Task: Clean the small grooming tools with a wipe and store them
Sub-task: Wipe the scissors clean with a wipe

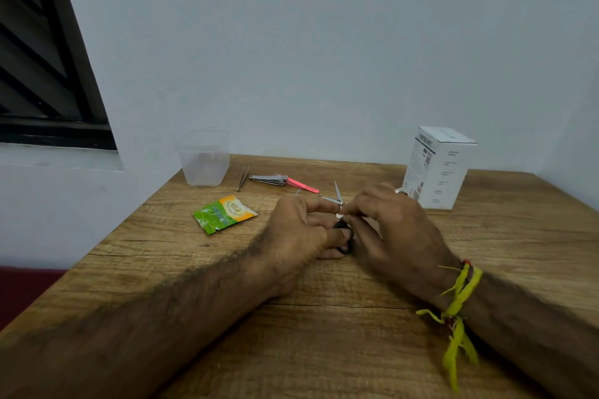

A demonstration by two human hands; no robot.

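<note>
Head view: wooden table [324, 334] meets pale wall [324, 42] beside dark window [39, 58].

Not much readable here tbh. The green and orange sachet [223, 213] left of center has white lettering but it's upside down and too blurry to make out. The white box [437, 168] at right has dark print and a QR-like code, all too small to read.

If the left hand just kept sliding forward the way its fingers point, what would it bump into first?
Probably the right hand: the left hand points right and slightly away, holding the small scissors between them. Beyond stands the white box; depth is unclear.
</note>
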